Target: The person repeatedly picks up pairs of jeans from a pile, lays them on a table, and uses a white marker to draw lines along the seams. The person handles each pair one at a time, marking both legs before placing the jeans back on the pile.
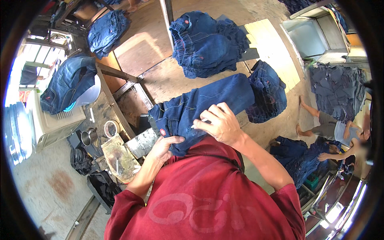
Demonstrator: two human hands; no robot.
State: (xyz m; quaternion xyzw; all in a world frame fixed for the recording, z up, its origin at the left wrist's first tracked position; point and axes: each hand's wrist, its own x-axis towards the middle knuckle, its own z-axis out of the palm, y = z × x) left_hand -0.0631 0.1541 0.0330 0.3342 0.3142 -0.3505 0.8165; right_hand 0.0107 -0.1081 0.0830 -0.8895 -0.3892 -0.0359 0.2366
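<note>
the dark blue denim garment [200, 106] is the biggest thing in hand, lying across the middle of the view with its long axis running from about 8 o'clock, at the waistband with its small red tag, up toward 2 o'clock, where the leg ends just beside a stack of folded jeans [267, 95]; the near end sits right against the person's red shirt [208, 196]

a larger heap of the same denim [208, 42] lies well beyond it at 12 o'clock, and more pieces hang at 10 o'clock

the left hand [165, 145] is at the waistband end, fingers curled and closed on the fabric edge, thumb on top, pinning that end

the right hand [221, 123] rests on top of the cloth, just toward 2 o'clock from the left, fingers bunched and pinched shut on a small pale slender tool [201, 121] whose tip points to 9 o'clock and touches the denim; what kind of tool it is i cannot tell

so the right hand is nearer the spot worked on, which lies between the two hands, along the garment's axis
</note>
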